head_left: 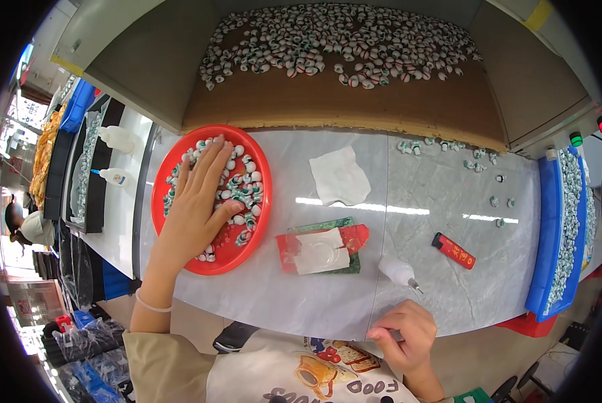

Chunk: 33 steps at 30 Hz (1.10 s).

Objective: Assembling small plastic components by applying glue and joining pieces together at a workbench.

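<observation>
My left hand lies palm down in a red round tray, fingers stretched out over small white-and-green figurines. The fingers rest on the pieces without gripping one that I can see. My right hand is loosely curled at the table's front edge, and no object shows in it. Just beyond it lies a white squeeze bottle with a thin metal tip. Left of the bottle, a piece of white card sits on a red and green packet.
A white tissue and a red lighter-shaped object lie on the table. Many white pieces cover a brown shelf at the back. Loose figurines stand at the right. A blue bin borders the right edge; glue bottles stand left.
</observation>
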Available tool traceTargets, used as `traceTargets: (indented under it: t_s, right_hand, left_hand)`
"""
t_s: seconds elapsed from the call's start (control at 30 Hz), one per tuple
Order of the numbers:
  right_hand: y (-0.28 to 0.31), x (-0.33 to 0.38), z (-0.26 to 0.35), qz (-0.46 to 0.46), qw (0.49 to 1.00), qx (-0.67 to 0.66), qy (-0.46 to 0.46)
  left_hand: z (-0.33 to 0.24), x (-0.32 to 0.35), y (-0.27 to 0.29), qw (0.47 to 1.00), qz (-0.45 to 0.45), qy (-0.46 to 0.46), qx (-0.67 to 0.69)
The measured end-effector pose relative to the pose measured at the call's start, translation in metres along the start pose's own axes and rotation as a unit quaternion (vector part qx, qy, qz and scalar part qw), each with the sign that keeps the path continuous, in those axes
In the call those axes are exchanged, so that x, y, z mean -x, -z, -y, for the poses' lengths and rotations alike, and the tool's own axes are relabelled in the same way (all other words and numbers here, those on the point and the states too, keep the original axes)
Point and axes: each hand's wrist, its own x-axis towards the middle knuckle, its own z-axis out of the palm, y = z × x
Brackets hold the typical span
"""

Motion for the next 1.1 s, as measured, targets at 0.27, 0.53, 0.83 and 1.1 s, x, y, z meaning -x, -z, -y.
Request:
traceTargets:
  t_s: [0.27, 0.53, 0.83, 1.1]
  right_hand:
    - [0.003, -0.002, 0.0, 0.0, 1.0, -0.007, -0.011]
    - [0.006, -0.004, 0.001, 0.011, 1.0, -0.014, -0.012]
    - [0.005, -0.003, 0.002, 0.007, 1.0, -0.016, -0.014]
    - [0.005, -0.001, 0.003, -0.004, 1.0, -0.011, -0.027]
  left_hand:
    - [-0.007, 0.001, 0.003, 0.997, 0.049, -0.041, -0.054]
    - [-0.009, 0.004, 0.01, 0.991, 0.08, -0.015, -0.103]
    - [-0.005, 0.0, 0.001, 0.997, 0.035, -0.055, -0.043]
    - [-0.007, 0.001, -0.003, 0.997, 0.028, -0.033, -0.06]
